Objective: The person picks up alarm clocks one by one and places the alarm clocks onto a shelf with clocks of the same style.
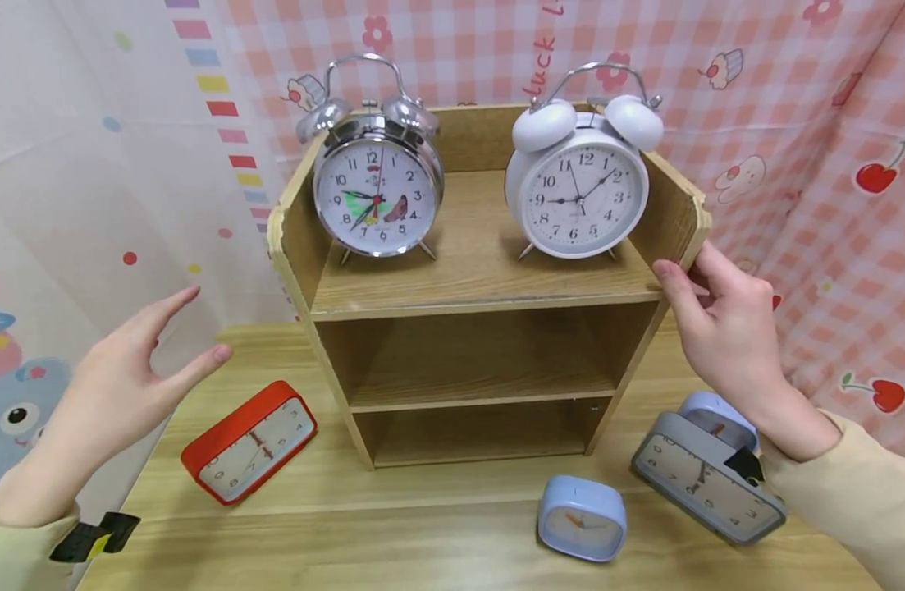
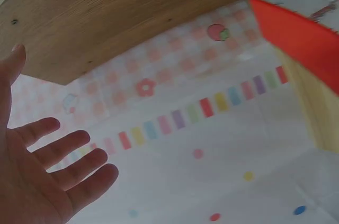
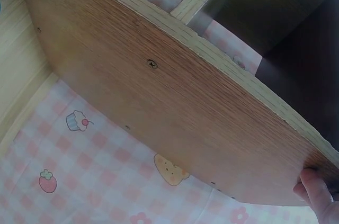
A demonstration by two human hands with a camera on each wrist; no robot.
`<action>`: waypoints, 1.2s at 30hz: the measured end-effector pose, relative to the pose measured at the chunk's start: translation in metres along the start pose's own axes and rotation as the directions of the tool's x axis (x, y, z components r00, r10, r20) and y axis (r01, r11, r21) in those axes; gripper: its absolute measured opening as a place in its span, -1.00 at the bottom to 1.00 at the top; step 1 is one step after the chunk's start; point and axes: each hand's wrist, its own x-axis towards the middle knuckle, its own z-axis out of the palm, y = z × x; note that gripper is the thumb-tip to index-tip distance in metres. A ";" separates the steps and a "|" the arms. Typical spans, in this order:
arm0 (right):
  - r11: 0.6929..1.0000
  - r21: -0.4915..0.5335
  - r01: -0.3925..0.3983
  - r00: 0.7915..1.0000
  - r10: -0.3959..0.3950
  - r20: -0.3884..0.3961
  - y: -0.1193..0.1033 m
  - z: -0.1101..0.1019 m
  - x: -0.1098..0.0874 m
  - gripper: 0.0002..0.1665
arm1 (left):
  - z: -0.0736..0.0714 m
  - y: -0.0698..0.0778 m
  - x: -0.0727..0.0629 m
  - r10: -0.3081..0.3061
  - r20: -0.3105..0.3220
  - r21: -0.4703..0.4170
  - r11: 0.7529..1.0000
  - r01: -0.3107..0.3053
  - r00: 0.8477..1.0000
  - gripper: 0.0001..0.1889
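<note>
On the shelf's top board: silver clock (image 1: 378,197) to the left, white clock (image 1: 581,201) to the right, both upright on short legs, well apart, each with two bells and a handle; the silver one has a coloured picture on its dial.
Shelf (image 1: 467,287): wooden, upright on the table (image 1: 422,525), with two open compartments below the top board.
Right hand (image 1: 733,328): grips the shelf's right side panel near the top board, thumb at the front edge, other fingers against the outer face; in the right wrist view a fingertip presses that face.
Left hand (image 1: 120,386): fingers and thumb spread apart, holding nothing, in the air left of the shelf and near the red clock.
Red clock (image 1: 249,443): on the table, front left of the shelf, set at a slant.
Grey clock (image 1: 706,476): on the table at the right, below the right wrist, partly hiding a blue clock (image 1: 721,414).
Second blue clock (image 1: 581,519): on the table in front of the shelf, left of the grey one.
Backdrop: pink-checked cloth (image 1: 459,41) behind the shelf.
</note>
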 end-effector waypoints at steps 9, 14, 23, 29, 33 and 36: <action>1.000 0.003 -0.016 1.000 0.016 0.004 0.001 0.001 -0.002 -0.77 | 0.026 -0.016 -0.012 -0.020 0.077 0.057 0.998 0.015 0.997 -0.10; 1.000 0.005 -0.002 1.000 0.002 -0.001 0.000 0.002 -0.003 -0.78 | 0.037 -0.024 -0.016 -0.024 0.092 0.061 0.998 0.018 0.995 -0.10; 1.000 0.012 -0.002 1.000 0.002 0.003 -0.001 0.001 -0.003 -0.77 | 0.062 -0.035 -0.026 -0.066 0.176 0.080 0.995 0.053 0.982 -0.10; 1.000 0.014 -0.001 1.000 0.001 0.008 0.000 0.002 -0.002 -0.77 | 0.078 -0.040 -0.032 -0.097 0.242 0.107 0.992 0.072 0.965 -0.07; 1.000 0.003 0.012 1.000 -0.012 -0.001 0.000 0.001 -0.001 -0.76 | 0.087 -0.042 -0.032 -0.105 0.251 0.113 0.991 0.078 0.962 -0.07; 1.000 0.001 0.012 1.000 -0.012 0.002 0.000 0.001 -0.002 -0.75 | 0.091 -0.043 -0.034 -0.108 0.254 0.111 0.990 0.082 0.961 -0.07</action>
